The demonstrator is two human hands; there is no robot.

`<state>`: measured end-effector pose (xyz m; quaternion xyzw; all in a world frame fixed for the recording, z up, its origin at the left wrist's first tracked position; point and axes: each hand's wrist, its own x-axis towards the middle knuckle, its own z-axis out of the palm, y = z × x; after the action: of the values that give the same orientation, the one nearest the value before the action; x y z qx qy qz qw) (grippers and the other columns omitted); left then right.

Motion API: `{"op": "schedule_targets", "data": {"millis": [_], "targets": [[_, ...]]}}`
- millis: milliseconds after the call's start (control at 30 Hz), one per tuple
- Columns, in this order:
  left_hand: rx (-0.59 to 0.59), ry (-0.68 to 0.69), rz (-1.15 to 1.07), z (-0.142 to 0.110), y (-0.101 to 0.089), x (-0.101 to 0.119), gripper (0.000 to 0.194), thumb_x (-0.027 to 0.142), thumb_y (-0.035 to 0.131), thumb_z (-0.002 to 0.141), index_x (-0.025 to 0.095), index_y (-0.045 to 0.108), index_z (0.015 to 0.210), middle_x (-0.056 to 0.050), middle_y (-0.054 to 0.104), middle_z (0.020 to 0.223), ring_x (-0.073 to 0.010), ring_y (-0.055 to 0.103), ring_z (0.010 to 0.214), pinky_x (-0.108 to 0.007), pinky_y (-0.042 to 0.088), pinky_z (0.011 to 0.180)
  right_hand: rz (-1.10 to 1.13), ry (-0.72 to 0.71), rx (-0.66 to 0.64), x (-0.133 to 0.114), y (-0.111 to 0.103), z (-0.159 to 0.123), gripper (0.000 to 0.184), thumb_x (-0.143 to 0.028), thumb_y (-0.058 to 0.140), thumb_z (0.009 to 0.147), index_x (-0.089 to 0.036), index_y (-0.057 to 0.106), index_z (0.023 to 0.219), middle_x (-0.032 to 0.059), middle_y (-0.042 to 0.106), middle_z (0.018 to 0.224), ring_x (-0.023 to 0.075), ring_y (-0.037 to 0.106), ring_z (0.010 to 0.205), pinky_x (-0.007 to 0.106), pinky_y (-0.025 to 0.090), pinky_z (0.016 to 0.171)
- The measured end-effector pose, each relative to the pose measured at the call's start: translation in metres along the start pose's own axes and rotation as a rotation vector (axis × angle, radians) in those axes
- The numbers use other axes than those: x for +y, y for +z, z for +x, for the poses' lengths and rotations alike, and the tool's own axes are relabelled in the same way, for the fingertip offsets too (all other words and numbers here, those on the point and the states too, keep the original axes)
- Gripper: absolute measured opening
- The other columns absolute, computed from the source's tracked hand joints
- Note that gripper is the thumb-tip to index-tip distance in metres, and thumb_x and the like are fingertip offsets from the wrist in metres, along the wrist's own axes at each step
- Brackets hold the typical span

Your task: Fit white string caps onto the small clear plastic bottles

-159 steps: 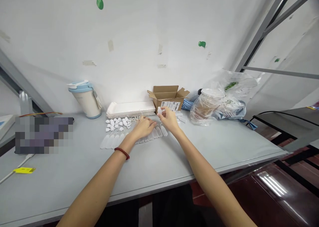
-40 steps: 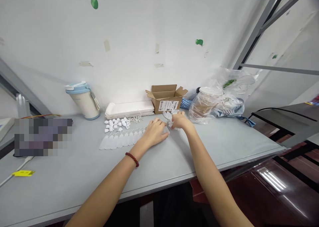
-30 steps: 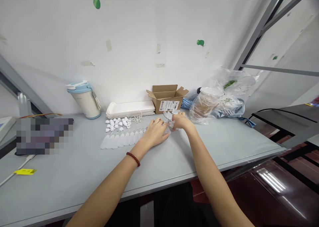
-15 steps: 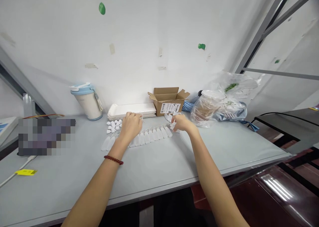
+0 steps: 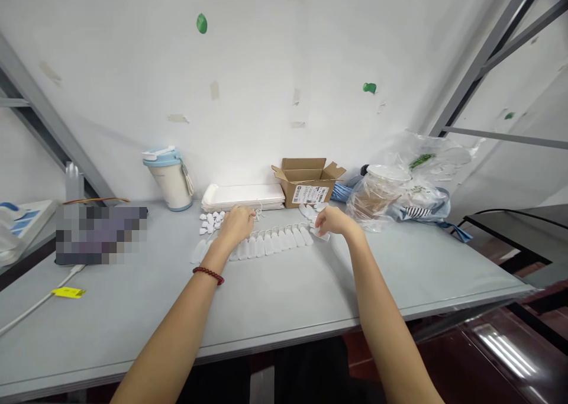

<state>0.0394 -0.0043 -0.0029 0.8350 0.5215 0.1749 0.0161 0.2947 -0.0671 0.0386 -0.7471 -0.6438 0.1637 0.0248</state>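
My left hand [image 5: 239, 222] is closed above the left part of a row of small translucent white tags [image 5: 266, 242] on the table. A thin white cord [image 5: 260, 207] sticks out from its fingertips. My right hand [image 5: 336, 219] is at the right end of the row, with thumb and fingers pinched on a translucent white tag [image 5: 321, 235]. Several more loose white pieces [image 5: 306, 212] lie just behind its fingers. A group of small white blocky pieces [image 5: 212, 222] lies left of my left hand. Part of the row is hidden under the left hand and wrist.
Behind the hands are a stack of white trays [image 5: 244, 197] and an open cardboard box [image 5: 310, 192]. A blue-lidded tumbler [image 5: 171, 182] stands at the left, near a blurred dark object [image 5: 102, 232] and a white cable [image 5: 35, 305]. Bagged food containers [image 5: 377, 197] stand at the right.
The view has shifted, so the scene sits further right. The white cord at my left fingertips shows more clearly, and the tag in my right hand is now low beside the row's end.
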Motion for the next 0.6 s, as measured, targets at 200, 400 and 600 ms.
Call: {"op": "schedule_targets", "data": {"millis": [200, 400, 600], "targets": [[-0.012, 0.077, -0.019, 0.007, 0.008, 0.010, 0.039, 0.033, 0.035, 0.090, 0.018, 0.066, 0.108, -0.008, 0.058, 0.130, -0.0328, 0.036, 0.131, -0.051, 0.037, 0.100, -0.083, 0.037, -0.024, -0.004, 0.008, 0.008, 0.032, -0.008, 0.076, 0.059, -0.015, 0.075, 0.089, 0.0076, 0.073, 0.090, 0.0184, 0.066, 0.080, 0.021, 0.045, 0.061], [-0.099, 0.079, -0.047, 0.011, 0.013, 0.012, 0.044, 0.043, 0.033, 0.091, 0.018, 0.061, 0.113, -0.008, 0.058, 0.129, -0.0352, 0.039, 0.125, -0.054, 0.035, 0.098, -0.132, 0.039, -0.024, -0.007, 0.007, 0.004, 0.029, -0.007, 0.075, 0.058, -0.011, 0.074, 0.087, 0.0135, 0.071, 0.095, 0.0219, 0.066, 0.082, 0.023, 0.045, 0.058], [-0.119, 0.096, -0.032, 0.009, 0.011, 0.011, 0.042, 0.041, 0.030, 0.093, 0.018, 0.064, 0.103, -0.009, 0.060, 0.126, -0.0334, 0.042, 0.121, -0.053, 0.036, 0.095, -0.076, -0.033, -0.011, -0.008, 0.000, -0.006, 0.019, -0.007, 0.062, 0.070, -0.014, 0.074, 0.084, 0.0081, 0.072, 0.087, 0.0162, 0.065, 0.076, 0.019, 0.040, 0.052]]}}
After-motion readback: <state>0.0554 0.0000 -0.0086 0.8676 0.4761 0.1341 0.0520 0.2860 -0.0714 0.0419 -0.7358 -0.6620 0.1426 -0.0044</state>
